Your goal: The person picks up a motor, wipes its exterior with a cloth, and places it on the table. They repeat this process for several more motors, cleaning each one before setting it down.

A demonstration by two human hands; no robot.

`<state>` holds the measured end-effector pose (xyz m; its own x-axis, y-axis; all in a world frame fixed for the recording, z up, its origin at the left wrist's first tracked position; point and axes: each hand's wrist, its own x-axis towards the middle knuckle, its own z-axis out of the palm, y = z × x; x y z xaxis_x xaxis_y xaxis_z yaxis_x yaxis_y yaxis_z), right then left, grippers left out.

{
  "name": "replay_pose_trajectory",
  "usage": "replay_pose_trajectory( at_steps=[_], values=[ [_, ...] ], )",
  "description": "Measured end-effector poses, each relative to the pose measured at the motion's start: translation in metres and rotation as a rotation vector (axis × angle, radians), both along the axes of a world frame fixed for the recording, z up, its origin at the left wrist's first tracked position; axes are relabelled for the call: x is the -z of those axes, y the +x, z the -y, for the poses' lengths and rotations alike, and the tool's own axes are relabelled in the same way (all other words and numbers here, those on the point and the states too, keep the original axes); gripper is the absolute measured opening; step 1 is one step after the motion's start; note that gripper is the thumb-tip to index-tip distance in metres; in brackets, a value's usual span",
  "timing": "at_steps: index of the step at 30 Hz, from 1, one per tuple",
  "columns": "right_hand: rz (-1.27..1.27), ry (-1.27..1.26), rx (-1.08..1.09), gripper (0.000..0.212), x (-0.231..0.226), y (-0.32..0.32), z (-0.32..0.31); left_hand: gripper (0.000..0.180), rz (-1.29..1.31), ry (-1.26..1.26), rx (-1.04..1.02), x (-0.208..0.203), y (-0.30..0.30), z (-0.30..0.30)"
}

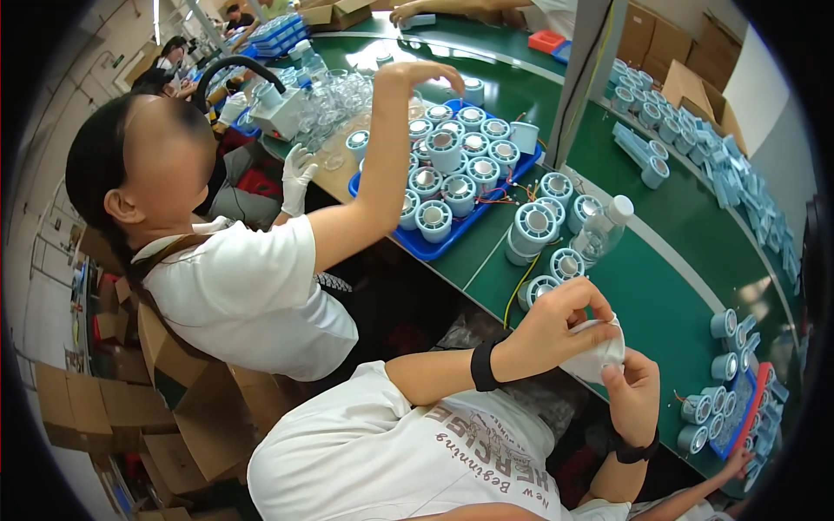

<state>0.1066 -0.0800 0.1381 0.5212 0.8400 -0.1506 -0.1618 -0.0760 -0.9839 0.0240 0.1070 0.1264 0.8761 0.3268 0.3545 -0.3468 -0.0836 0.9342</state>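
Observation:
Both my hands are raised over the near table edge, pinching a white, cup-like piece (pixel 599 358) between them; its exact kind I cannot make out. My left hand (pixel 563 323) grips its upper rim with thumb and fingers. Lower down, my right hand (pixel 636 395) holds its side between thumb and fingers. Black bands circle both wrists. Just beyond my left hand stand several light blue round housings (pixel 533 227) with ribbed ring tops, some with wires. Beside them is a clear plastic bottle (pixel 603 227) with a white cap.
At my left a co-worker (pixel 252 269) reaches over a blue tray (pixel 427 250) full of similar housings. More housings lie beside a red-and-blue tray (pixel 738 415) at right, where another person's hand (pixel 738 463) reaches in. A post (pixel 584 87) rises from the green table (pixel 647 300).

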Motion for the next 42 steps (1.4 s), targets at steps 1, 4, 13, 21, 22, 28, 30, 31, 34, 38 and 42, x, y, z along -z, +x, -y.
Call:
replay_pose_trajectory(
  at_steps=[1,4,13,21,22,28,30,31,34,38,42],
  values=[
    [0.100,0.067,0.063,0.029,-0.001,0.000,-0.003,0.017,-0.021,0.036,0.030,-0.001,0.001,-0.002],
    [0.298,0.185,0.210,0.031,-0.004,-0.004,-0.013,0.018,-0.029,-0.216,0.101,0.011,0.009,0.001],
    [-0.002,0.608,0.209,0.025,-0.008,0.027,-0.045,0.026,-0.164,-0.691,0.173,0.020,0.021,0.014],
    [1.229,0.172,0.413,0.025,-0.037,0.090,-0.099,0.061,-0.009,0.993,-0.150,0.033,0.010,0.025],
    [1.482,0.198,0.373,0.030,-0.034,0.095,-0.107,0.061,-0.018,1.002,-0.173,0.038,0.009,0.026],
    [1.428,0.115,0.495,0.035,-0.029,0.110,-0.120,0.066,-0.141,1.073,-0.102,0.049,0.006,0.027],
    [1.345,0.132,0.447,0.030,-0.041,0.094,-0.110,0.061,0.039,0.425,-0.128,0.028,-0.002,0.029],
    [1.296,0.146,0.385,0.027,-0.051,0.079,-0.101,0.059,0.145,0.101,-0.125,0.017,-0.005,0.029],
    [0.764,0.079,0.118,0.026,-0.069,0.034,-0.077,0.052,0.207,-0.167,-0.105,-0.010,-0.014,0.011],
    [0.986,0.088,-0.097,0.027,-0.074,0.012,-0.062,0.039,0.154,-0.323,0.108,-0.017,-0.014,-0.008],
    [0.880,0.018,-0.034,0.028,-0.059,0.012,-0.049,0.028,-0.023,-0.315,0.094,-0.014,-0.016,-0.012]
  ],
)
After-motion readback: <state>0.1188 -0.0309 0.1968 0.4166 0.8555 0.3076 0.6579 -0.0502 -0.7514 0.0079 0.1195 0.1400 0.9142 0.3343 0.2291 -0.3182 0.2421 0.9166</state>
